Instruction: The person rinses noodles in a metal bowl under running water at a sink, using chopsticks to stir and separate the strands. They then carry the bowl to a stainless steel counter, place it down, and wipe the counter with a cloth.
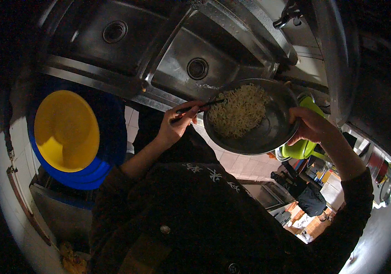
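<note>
My left hand [179, 124] is closed around dark chopsticks [212, 102], whose tips reach into the left edge of a heap of thin pale noodles [241, 109]. The noodles lie in the left part of a wide metal bowl [267, 138]. My right hand [310, 126] grips the bowl's right rim; some of its fingers are hidden. The bowl is held in the air just before the near edge of a stainless steel sink, overlapping the right basin [181, 63] in the view. Bare metal shows inside the bowl to the right of the noodles.
The left sink basin [82, 44] lies ahead. A tap [286, 19] is at the upper right. At left, a yellow basin [68, 137] rests over a blue tub [86, 176]. A green plastic container [298, 149] is behind my right hand. Tiled floor [240, 164] shows below the bowl.
</note>
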The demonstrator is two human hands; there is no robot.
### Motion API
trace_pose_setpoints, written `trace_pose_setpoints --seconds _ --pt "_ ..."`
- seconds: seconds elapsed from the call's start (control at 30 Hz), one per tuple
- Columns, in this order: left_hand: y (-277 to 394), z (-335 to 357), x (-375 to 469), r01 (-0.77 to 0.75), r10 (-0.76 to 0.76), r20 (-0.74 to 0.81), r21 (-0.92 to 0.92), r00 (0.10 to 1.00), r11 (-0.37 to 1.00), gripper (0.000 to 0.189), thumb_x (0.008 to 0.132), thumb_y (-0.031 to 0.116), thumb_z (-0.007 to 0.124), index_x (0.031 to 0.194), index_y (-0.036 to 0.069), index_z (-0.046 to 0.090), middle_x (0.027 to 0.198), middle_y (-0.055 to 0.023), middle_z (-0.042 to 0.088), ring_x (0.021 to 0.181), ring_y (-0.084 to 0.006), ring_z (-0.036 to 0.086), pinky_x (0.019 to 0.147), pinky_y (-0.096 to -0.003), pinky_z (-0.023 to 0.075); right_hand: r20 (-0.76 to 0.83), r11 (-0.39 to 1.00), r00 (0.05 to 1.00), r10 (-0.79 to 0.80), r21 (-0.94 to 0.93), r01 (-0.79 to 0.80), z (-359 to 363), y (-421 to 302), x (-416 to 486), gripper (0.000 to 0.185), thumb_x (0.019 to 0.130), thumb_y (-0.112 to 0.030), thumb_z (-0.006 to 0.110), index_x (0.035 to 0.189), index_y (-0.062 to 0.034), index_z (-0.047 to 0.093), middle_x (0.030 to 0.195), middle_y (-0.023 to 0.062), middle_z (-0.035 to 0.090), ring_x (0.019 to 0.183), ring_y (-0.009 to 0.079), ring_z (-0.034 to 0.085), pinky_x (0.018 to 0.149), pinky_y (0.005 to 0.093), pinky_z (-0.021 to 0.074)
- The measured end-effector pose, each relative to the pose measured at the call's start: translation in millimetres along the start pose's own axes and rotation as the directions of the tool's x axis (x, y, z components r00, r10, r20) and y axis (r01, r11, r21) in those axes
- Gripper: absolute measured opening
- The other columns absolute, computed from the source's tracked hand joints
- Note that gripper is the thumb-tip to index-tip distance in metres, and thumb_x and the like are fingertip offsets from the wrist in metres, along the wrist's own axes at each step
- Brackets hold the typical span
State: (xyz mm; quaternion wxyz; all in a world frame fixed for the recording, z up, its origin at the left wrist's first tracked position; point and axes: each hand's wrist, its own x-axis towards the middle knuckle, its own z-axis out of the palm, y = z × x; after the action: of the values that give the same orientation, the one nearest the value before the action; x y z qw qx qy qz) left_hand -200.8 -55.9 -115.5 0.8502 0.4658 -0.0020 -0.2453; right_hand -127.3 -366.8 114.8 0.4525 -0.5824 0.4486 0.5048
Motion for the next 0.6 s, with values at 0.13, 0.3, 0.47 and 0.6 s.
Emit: trace_pose_setpoints --seconds 0.13,0.3,0.47,0.6 --pt "-2 0 0 -0.024 0.024 0.012 -0.024 1.0 0.999 0.028 0.094 0.012 0.053 0.118 -0.003 0.057 0.107 -0.0102 0.066 0.071 -0.0059 0.051 0.064 -0.0203 0.0451 -0.028 0.995 0.998 -0.048 -0.089 0.045 4 0 -1 0.025 0.081 -0.03 0.059 0.088 -0.0059 0.053 0.092 0.0184 0.063 0.078 0.0335 0.067 0.072 0.046 0.058" --pt "-2 1 0 0.01 -0.01 0.006 -0.012 1.0 1.0 0.028 0.094 0.013 0.054 0.117 -0.002 0.057 0.106 -0.0097 0.067 0.071 -0.0057 0.051 0.065 -0.0203 0.045 -0.08 0.999 0.996 0.032 -0.005 -0.033 14 -11 -8 0.027 0.079 -0.025 0.056 0.092 -0.0013 0.052 0.092 0.0209 0.063 0.078 0.0355 0.066 0.071 0.0462 0.0582" --pt "-1 1 0 0.019 -0.019 0.001 0.013 1.0 1.0 0.028 0.094 0.014 0.054 0.117 -0.002 0.057 0.106 -0.0094 0.067 0.071 -0.0059 0.051 0.065 -0.02 0.0445 -0.115 0.998 0.993 0.035 0.065 -0.028 20 -14 -10 0.031 0.073 -0.013 0.053 0.096 0.0072 0.052 0.088 0.0209 0.062 0.076 0.0362 0.066 0.065 0.0483 0.0586" --pt "-2 1 0 0.037 -0.037 0.005 -0.009 0.999 0.999 0.028 0.094 0.013 0.053 0.117 -0.002 0.057 0.106 -0.0092 0.067 0.07 -0.0062 0.05 0.065 -0.0204 0.0443 -0.06 0.954 0.992 -0.113 -0.287 0.091 15 -9 -10 0.034 0.073 -0.013 0.053 0.098 0.0089 0.051 0.088 0.0223 0.062 0.077 0.0367 0.066 0.067 0.0504 0.0579"
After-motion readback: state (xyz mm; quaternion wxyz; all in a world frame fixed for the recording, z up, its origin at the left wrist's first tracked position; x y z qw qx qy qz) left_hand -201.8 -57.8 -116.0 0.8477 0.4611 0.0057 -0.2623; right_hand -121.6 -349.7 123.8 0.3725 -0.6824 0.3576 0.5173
